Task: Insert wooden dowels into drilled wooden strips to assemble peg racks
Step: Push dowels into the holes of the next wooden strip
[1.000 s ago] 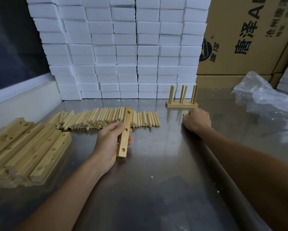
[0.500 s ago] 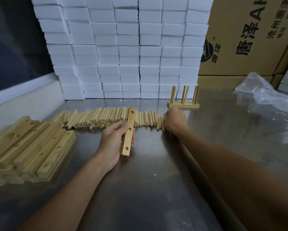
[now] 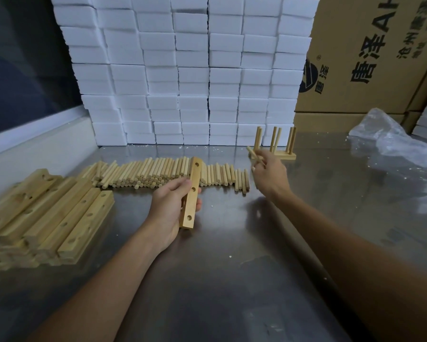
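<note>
Left grip (image 3: 169,208) clasps a 3-hole strip (image 3: 192,195), right grip (image 3: 269,172) pinches dowels (image 3: 254,155); carton (image 3: 370,53) reads "唐泽".

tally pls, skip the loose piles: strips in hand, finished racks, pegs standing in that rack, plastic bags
drilled strip, held in left hand: 1
finished rack: 1
pegs standing in it: 6
plastic bag: 1
total: 9

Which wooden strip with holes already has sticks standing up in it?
The finished rack at the back, by the white blocks. The strip in the left hand and the stacked strips have empty holes.
</note>
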Motion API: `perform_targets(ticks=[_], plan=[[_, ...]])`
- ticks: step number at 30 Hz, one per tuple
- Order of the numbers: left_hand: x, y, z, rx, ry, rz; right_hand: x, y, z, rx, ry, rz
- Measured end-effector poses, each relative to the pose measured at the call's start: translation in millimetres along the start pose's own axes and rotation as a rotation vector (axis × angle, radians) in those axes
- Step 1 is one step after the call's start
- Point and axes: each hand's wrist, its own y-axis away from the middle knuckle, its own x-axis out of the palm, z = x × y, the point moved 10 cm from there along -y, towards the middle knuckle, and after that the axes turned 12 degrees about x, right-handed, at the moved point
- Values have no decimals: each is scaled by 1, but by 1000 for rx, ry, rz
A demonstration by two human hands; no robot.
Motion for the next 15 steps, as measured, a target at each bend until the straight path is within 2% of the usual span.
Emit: perform_targets(ticks=[5,8,15], plan=[[1,1,-1,-1,-1,9,2,39,16,-176,1,39],[1,3,-2,1,4,1,3,59,23,-243,42,7],[0,6,-4,10,2,-18,5,80,30,-278,162,-65]])
